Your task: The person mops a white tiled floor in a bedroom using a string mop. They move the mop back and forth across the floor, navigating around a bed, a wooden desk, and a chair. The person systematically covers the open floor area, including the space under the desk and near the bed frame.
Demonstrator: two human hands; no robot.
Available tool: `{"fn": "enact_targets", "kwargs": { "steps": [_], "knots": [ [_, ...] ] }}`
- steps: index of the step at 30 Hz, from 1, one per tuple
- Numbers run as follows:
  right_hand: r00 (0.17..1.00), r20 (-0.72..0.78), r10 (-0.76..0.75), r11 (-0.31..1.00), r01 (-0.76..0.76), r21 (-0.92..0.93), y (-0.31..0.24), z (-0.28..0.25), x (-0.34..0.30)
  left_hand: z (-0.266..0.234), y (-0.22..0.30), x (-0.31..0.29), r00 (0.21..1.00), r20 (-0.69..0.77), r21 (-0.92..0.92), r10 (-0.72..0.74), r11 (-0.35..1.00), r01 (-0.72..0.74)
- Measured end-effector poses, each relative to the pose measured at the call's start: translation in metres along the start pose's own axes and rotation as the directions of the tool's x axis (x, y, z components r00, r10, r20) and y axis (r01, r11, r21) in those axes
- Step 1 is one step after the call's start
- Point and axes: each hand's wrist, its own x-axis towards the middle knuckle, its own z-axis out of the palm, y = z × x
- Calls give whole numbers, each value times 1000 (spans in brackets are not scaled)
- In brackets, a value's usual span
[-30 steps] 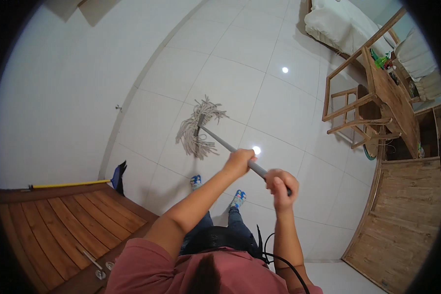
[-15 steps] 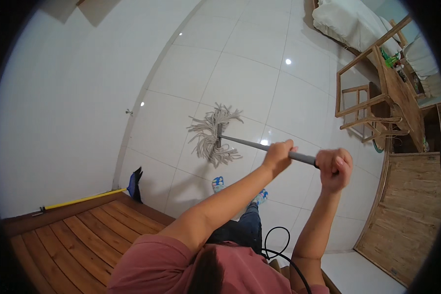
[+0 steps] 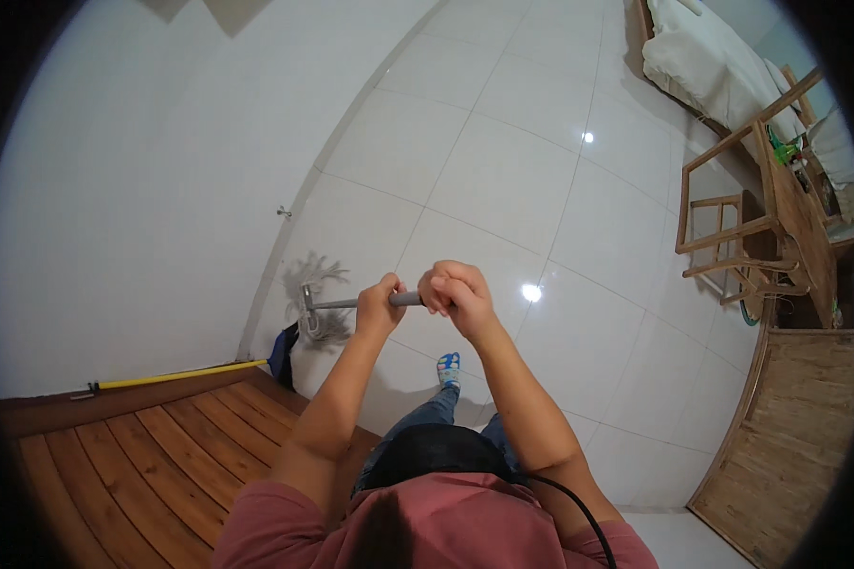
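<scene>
A string mop (image 3: 324,327) with grey strands lies on the white tiled floor by the foot of the left wall, its strands a little blurred. Its grey handle (image 3: 337,304) runs from the head toward the right, up to my hands. Lower on the handle, my left hand (image 3: 381,302) is wrapped round it. My right hand (image 3: 457,296) is closed over the top end of the same handle, just right of the left one.
At lower left stands a slatted wooden platform (image 3: 161,455). A blue broom (image 3: 281,358) with a yellow stick (image 3: 185,375) lies along it, close to the mop head. On the right are a wooden table (image 3: 807,228), a stool (image 3: 731,242) and a wooden panel (image 3: 788,427). A door stop (image 3: 284,211) juts from the wall.
Both hands have swung left with the mop. The mop head has slid from mid-floor to the wall beside the broom. The hands are now closer in front of my body.
</scene>
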Motion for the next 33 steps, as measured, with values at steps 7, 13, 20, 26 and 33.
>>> {"fn": "enact_targets", "kwargs": {
  "steps": [7,13,20,26,33],
  "knots": [
    [978,-22,-210,962,202,-182,-105,10,-17,-8,97,28,983,-31,-60,181,981,-183],
    [922,-174,-346,868,244,-432,-163,-12,-57,48,177,44,904,135,-305,407,885,-353],
    [773,-355,-526,801,309,-513,-152,-77,-47,133,205,88,794,259,-418,550,805,-421],
    [718,-416,-558,804,344,-484,-146,-104,20,138,187,164,695,472,-340,542,839,-424],
    [831,-297,-471,839,318,-442,-95,-105,123,97,117,254,808,383,-285,448,889,-358]
  ]
}}
